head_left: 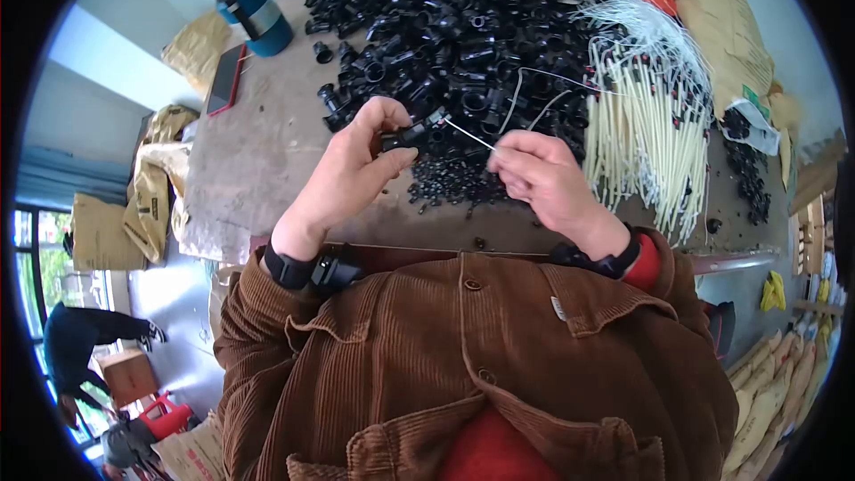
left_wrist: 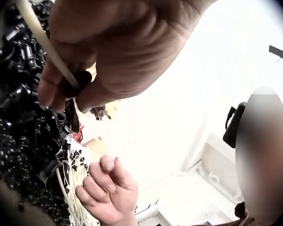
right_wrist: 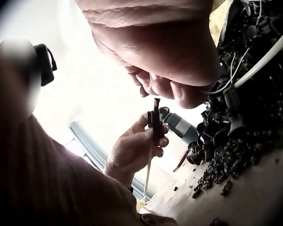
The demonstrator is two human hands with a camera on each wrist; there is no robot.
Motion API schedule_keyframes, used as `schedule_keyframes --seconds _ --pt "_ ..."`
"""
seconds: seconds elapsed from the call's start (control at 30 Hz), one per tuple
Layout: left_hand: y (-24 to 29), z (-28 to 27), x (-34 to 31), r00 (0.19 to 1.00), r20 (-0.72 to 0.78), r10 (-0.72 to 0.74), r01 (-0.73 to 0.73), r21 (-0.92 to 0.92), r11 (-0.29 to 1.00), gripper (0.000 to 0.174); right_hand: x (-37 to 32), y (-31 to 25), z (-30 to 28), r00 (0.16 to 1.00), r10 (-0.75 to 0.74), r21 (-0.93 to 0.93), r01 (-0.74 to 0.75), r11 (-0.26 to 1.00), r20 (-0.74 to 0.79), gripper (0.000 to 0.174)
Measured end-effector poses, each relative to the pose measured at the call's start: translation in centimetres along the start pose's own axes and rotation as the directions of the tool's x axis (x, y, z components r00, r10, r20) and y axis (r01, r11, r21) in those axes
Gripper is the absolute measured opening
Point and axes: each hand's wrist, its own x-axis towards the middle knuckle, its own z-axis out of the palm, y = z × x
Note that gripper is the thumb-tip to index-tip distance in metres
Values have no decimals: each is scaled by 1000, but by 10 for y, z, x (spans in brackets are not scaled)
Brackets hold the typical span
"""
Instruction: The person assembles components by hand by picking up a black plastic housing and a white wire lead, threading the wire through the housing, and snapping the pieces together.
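Head view, worn table [head_left: 254,156], black fittings heap [head_left: 463,27], left hand [head_left: 352,174] pinching connector [head_left: 405,135], right hand [head_left: 548,180] pinching wire [head_left: 468,134].

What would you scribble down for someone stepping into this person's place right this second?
Left hand grips a black connector. Right hand pinches a thin white wire, its tip at the connector's end; seated or not, I cannot tell. Heap of black fittings lies behind on the table, bundle of white wires to the right. To do, probably: push the wire home, then work through the heap.
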Motion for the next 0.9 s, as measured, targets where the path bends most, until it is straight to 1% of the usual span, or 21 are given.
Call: schedule_keyframes --seconds 0.03,0.07,0.1,0.17,0.2,0.23,0.3,0.33,0.37,0.43,0.47,0.5,0.6,0.63,0.67,0.7,0.73,0.77,0.83,0.87,0.9 --pt "-4 -3 0 1000 2 0 0 -53 999 24 -3 4 -8 996 -33 189 16 982 87 17" --pt "-3 -6 -2 1000 -8 -7 7 -49 999 24 -3 7 -10 983 -79 373 13 928 163 16" --pt "0 -7 -3 999 10 -53 54 -158 986 24 0 7 -8 982 -77 376 7 927 172 16" --pt "6 -7 -4 989 65 -130 145 -368 919 23 2 2 0 972 -211 332 168 928 98 15" --pt "6 -7 -5 989 66 -130 145 -366 919 23 3 -2 4 958 -281 302 251 920 60 15" --pt "7 -6 -5 981 136 -141 182 -364 914 22 6 -6 8 958 -281 301 252 920 57 15" --pt "7 -1 -6 947 278 -160 257 -356 899 20 15 -14 19 966 -251 79 246 966 68 12" --pt "10 3 -7 945 284 -161 261 -360 896 20 17 -15 22 970 -231 -34 234 972 70 11" --pt "15 7 -9 933 321 -163 263 -299 917 18 17 -14 23 973 -224 -35 226 973 64 11" --pt "22 13 -12 905 387 -176 258 -170 951 15 19 -11 24 989 -136 -39 138 990 54 12" --pt "19 12 -14 904 387 -181 263 -172 949 15 19 -9 25 994 -92 -40 94 995 54 12" --pt "15 8 -18 912 369 -182 255 -160 954 12 18 -8 24 995 -86 -37 88 995 56 12" --pt "9 4 -22 925 331 -184 238 -132 962 6 12 -6 19 984 -178 -115 174 978 -25 9" --pt "10 6 -21 929 332 -161 219 -145 965 5 12 -4 21 984 -177 -112 173 979 -24 9" --pt "12 9 -20 933 332 -140 202 -160 966 5 13 -1 24 939 -340 -330 338 882 52 8" --pt "13 12 -19 936 331 -119 185 -176 967 5 13 3 27 867 -471 -513 482 711 162 9" --pt "13 15 -18 937 328 -122 189 -178 966 5 13 5 30 774 -558 -646 595 478 300 9" --pt "14 19 -15 930 343 -134 188 -131 973 7 13 6 31 776 -553 -645 595 480 303 9" --pt "14 24 -11 914 374 -156 183 -38 982 11 12 7 33 766 -550 -734 577 359 333 10" --pt "13 25 -11 914 375 -157 186 -44 982 11 10 7 33 763 -546 -772 562 296 346 11" --pt "12 25 -11 910 384 -155 181 -33 983 11 8 6 33 767 -541 -774 558 298 345 11"
